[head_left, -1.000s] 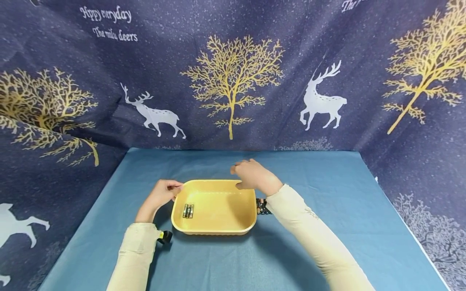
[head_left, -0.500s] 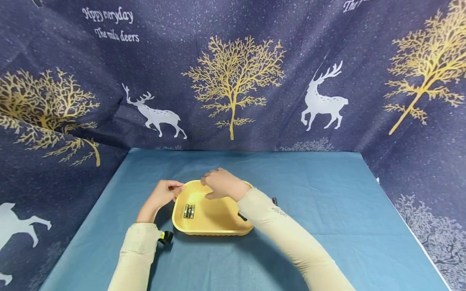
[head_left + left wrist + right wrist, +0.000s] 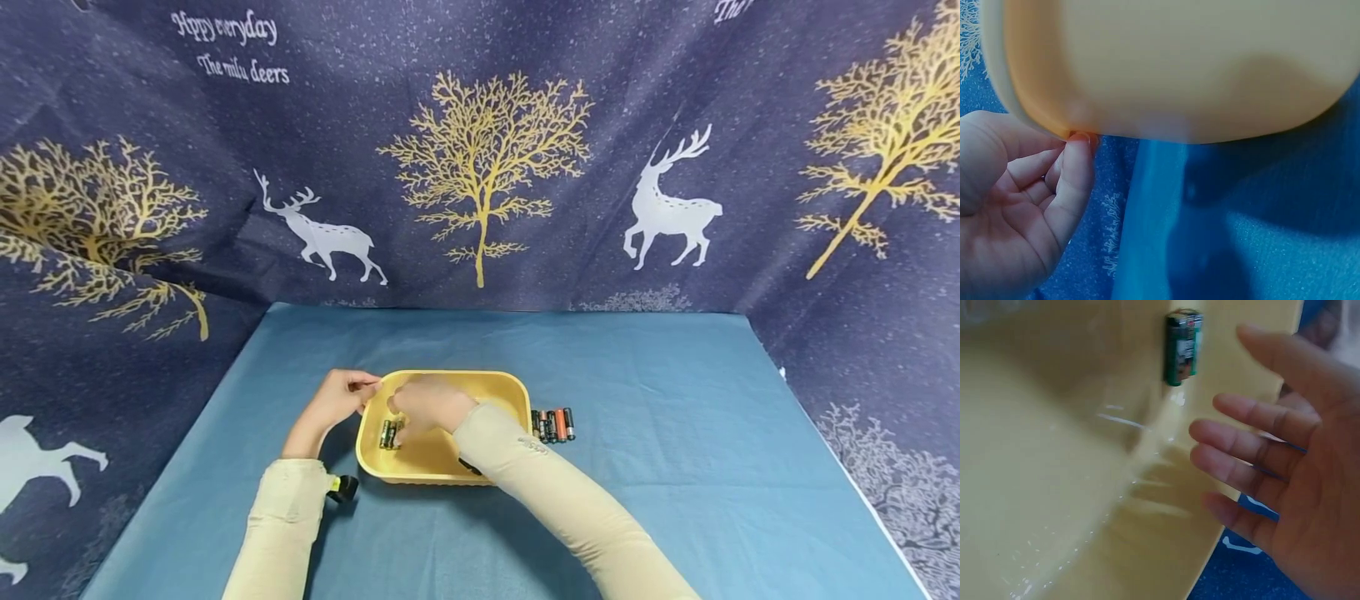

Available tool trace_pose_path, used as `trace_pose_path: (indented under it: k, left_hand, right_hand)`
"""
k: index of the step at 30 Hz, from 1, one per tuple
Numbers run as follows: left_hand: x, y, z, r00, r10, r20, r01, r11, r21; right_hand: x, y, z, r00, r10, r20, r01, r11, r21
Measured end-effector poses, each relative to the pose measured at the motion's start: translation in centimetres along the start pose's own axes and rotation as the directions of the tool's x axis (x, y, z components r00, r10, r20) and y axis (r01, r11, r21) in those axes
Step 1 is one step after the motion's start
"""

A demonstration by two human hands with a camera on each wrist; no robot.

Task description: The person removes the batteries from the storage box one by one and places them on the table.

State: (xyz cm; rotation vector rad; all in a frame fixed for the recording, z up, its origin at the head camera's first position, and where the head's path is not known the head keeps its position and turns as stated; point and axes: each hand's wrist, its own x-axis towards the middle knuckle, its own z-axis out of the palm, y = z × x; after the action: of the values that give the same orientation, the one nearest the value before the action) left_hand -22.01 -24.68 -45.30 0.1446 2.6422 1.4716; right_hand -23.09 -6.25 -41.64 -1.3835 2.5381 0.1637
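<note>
Pinching a yellow basin (image 3: 420,478) at its far left corner, the left hand (image 3: 337,402) has thumb and forefinger brought together on the rim. The right hand (image 3: 433,403), blurred in the head view, hangs over the basin's interior with fingers parted and loosely bent, having hold of nothing in the right wrist view. A small cluster of batteries (image 3: 386,434) lies on the basin floor near its left end, between the two hands: just beside the right fingertips and nearer the viewer than the left hand's grip. Their exact number is hidden by the right hand. A second row of batteries (image 3: 560,425) lies side by side on the table (image 3: 667,392), just beyond the basin's right wall; one is orange-red, the others mostly dark. The basin is a rounded rectangle, smooth and glossy, with specks of light along the inner bend where wall meets floor. The clustered batteries are slim cylinders with green casings and shiny metallic ends. Matte blue cloth with faint creases covers the table; behind hangs a dark blue fabric (image 3: 540,50) printed with white deer and golden trees. Cream sleeves (image 3: 281,508) cover both forearms.
</note>
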Motion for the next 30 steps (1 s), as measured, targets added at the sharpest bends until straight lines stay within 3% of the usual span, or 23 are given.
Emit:
trace_pose_path:
  k: [13, 20, 30]
  left_hand:
    - [0.2, 0.0, -0.1, 1.000, 0.009, -0.018, -0.008, 1.000, 0.011]
    - [0.2, -0.1, 0.0, 0.999, 0.038, -0.035, -0.038, 0.999, 0.022]
    - [0.1, -0.1, 0.2, 0.999, 0.036, -0.034, -0.035, 0.999, 0.021]
  right_hand:
    - [1.2, -0.7, 1.2, 0.996, 0.061, 0.067, -0.061, 0.998, -0.009]
    - [2.2, -1.0, 1.7, 1.000, 0.026, 0.015, -0.024, 0.996, -0.084]
    - [2.7, -0.8, 2.6, 0.999, 0.025, -0.021, -0.027, 0.994, -0.104]
